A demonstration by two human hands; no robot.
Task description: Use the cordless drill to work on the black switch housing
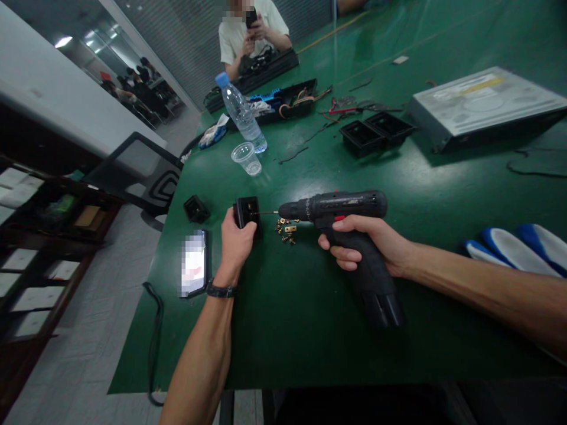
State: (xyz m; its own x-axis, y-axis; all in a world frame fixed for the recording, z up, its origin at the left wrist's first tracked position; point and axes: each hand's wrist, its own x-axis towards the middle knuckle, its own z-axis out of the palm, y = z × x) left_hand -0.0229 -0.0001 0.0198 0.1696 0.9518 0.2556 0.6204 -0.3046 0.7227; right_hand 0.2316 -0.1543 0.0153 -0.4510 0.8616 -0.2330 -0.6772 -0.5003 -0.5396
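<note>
My right hand (354, 239) is wrapped round the grip of a black cordless drill (349, 206), which lies level and points left. Its long thin bit (266, 212) reaches to the open face of a small black plastic box (247, 211). That box is gripped by my left hand (238, 236), thumb on the near side, fingers mostly hidden behind it. Whether the bit's tip touches a screw inside cannot be made out. Just under the drill's chuck lies a small pile of brass screws and metal pieces (287, 229) on the green table (287, 330).
Left of my hand are another small black box (196, 208) and a lit phone (194, 264). Beyond stand a clear cup (247, 158) and a water bottle (241, 115). Black trays (376, 133), a metal-topped unit (487, 106) and gloves (514, 248) lie rightward. A person (254, 35) sits opposite.
</note>
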